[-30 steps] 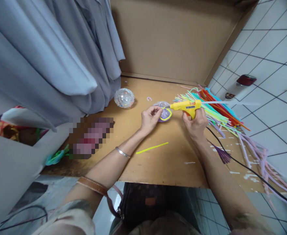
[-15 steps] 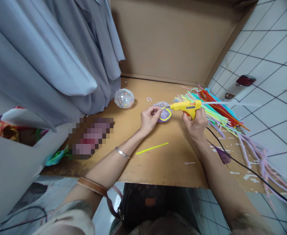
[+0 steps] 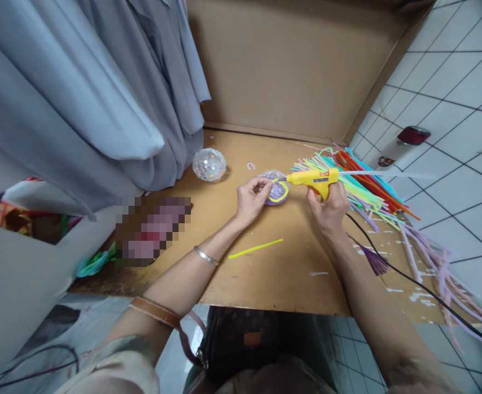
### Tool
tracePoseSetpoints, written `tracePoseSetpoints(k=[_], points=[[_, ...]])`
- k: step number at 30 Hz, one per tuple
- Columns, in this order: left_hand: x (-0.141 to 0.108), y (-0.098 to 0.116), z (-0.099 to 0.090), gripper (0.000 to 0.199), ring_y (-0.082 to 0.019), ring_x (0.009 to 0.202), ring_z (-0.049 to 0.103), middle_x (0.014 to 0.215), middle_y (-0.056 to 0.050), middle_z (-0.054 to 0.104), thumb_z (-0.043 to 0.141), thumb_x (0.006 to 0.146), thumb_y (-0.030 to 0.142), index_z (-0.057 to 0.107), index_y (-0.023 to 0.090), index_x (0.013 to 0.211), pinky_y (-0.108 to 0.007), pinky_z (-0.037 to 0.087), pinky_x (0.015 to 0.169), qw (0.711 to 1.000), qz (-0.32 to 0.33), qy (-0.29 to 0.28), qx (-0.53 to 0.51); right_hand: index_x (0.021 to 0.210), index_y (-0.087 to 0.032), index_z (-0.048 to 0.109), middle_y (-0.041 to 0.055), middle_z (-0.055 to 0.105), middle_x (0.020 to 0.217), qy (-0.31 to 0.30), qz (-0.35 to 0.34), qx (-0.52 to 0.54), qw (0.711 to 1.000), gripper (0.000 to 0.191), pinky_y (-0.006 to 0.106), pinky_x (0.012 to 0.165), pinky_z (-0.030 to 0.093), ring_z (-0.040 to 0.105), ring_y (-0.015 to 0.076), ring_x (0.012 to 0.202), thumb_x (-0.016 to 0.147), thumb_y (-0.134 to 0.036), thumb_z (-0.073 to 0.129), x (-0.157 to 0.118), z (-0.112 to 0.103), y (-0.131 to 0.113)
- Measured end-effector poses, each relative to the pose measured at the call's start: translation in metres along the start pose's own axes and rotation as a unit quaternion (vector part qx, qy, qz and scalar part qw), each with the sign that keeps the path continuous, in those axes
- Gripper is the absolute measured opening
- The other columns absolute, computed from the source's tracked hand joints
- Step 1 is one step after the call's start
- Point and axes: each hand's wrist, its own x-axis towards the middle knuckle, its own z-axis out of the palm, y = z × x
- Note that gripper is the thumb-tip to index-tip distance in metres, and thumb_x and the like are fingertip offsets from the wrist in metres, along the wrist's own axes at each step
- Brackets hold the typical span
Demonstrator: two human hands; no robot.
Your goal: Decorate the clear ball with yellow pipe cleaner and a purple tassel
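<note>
My right hand (image 3: 328, 205) is wrapped round the handle of a yellow hot glue gun (image 3: 313, 177), and a long clear glue stick (image 3: 372, 173) juts from its back. The gun's nozzle points left, right at the fingertips of my left hand (image 3: 252, 198). Those fingers pinch a yellow pipe cleaner (image 3: 285, 193), bent in a curve over a small purple, clear-topped round piece (image 3: 274, 175) on the table. Whether nozzle and pipe cleaner touch I cannot tell. A straight yellow pipe cleaner (image 3: 256, 249) lies nearer to me.
A clear decorated ball (image 3: 209, 164) stands at the back left beside a grey curtain (image 3: 142, 109). Bundled coloured pipe cleaners (image 3: 364, 186) fill the table's right side, where a black cord (image 3: 409, 278) runs. A purple tassel-like bunch (image 3: 373, 259) lies near the cord. A brown board rises behind.
</note>
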Motion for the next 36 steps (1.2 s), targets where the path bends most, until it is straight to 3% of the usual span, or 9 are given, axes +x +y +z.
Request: tracePoseSetpoints(k=[16, 36], points=[[0.0004, -0.0022, 0.0003, 0.014, -0.009, 0.062, 0.062, 0.074, 0.000, 0.074, 0.078, 0.083, 0.030, 0.074, 0.017, 0.079, -0.023, 0.053, 0.067, 1.000, -0.016, -0.002, -0.004, 0.088, -0.024, 0.053, 0.0053, 0.058, 0.083, -0.005, -0.001, 0.000, 1.000, 0.014, 0.035, 0.069, 0.042, 0.057, 0.0247, 0.081, 0.083, -0.035, 0.060, -0.0008, -0.0007, -0.0039], [0.0000, -0.0015, -0.0017, 0.025, -0.011, 0.062, 0.062, 0.073, -0.001, 0.073, 0.079, 0.081, 0.041, 0.073, 0.017, 0.079, -0.025, 0.053, 0.067, 1.000, 0.007, -0.003, -0.001, 0.089, -0.023, 0.054, 0.0055, 0.059, 0.083, 0.018, -0.025, 0.005, 1.000, 0.015, 0.034, 0.068, 0.043, 0.058, 0.0239, 0.079, 0.085, -0.036, 0.059, -0.0007, -0.0001, -0.0029]])
